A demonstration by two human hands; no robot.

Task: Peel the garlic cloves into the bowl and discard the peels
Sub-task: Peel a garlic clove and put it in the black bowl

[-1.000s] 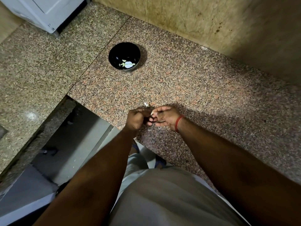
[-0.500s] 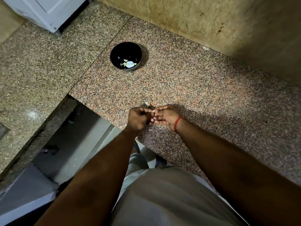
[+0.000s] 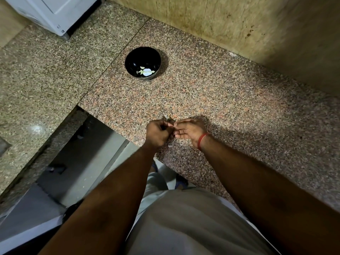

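A person stands at a speckled pink-and-brown granite worktop (image 3: 230, 111), seen from above, with both bare forearms reaching forward. The 2 hands meet just above the worktop's near edge, well apart from a small round glossy black bowl (image 3: 143, 63) that sits farther back on the worktop.

The left hand (image 3: 157, 133) is curled into a loose fist, knuckles up. The right hand (image 3: 189, 130), which wears a thin red thread bracelet (image 3: 201, 141) at the wrist, has its fingers (image 3: 181, 132) bent toward the left hand, and the fingertips of both hands touch. Something pale shows between those fingertips, apparently a garlic clove (image 3: 172, 125), pinched from both sides; it is too small and too covered by the fingers to make out its shape or whether skin remains on it. A tiny pale scrap (image 3: 166, 117), possibly peel, lies on the worktop just beyond the hands, on the side toward the bowl.

Inside the bowl, a few pale peeled garlic pieces (image 3: 146, 71) rest against its near wall.

Far beyond the bowl, a white appliance (image 3: 53, 11) is cut off by the frame. No writing can be read anywhere.
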